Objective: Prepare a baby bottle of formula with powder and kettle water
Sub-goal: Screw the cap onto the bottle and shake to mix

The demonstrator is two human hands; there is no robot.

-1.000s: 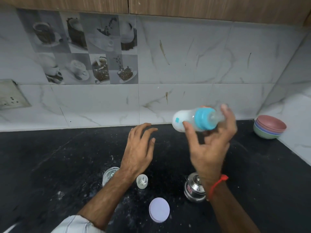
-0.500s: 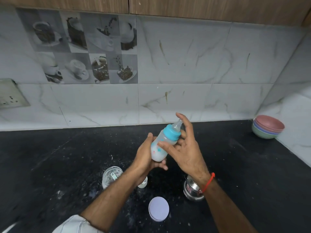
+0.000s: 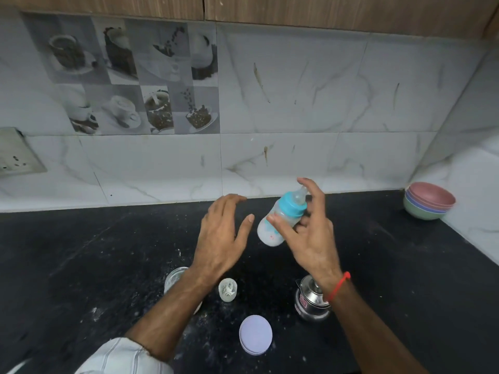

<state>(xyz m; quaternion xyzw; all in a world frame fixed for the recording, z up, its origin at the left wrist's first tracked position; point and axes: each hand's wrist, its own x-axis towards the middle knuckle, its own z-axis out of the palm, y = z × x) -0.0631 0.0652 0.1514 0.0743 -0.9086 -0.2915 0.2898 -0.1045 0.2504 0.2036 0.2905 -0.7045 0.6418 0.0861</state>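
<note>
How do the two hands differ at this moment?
The right hand grips the baby bottle in the air, fingers curled round it; the left hand holds nothing, fingers relaxed and spread. The right wrist wears a red thread; the left wrist is bare. Both are raised above the black counter.

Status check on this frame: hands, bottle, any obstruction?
Right hand grips baby bottle, tilted, teat up, above the counter. Left hand open beside it, not touching. Blue collar on, milky inside. Nothing blocking.

White marble-look wall tiles [image 3: 297, 103] rise behind the black speckled counter [image 3: 81, 252]. Coffee-cup picture tiles [image 3: 135, 76] sit left, under wooden cabinets [image 3: 324, 12]. A socket plate [image 3: 16, 155] hangs far left
</note>
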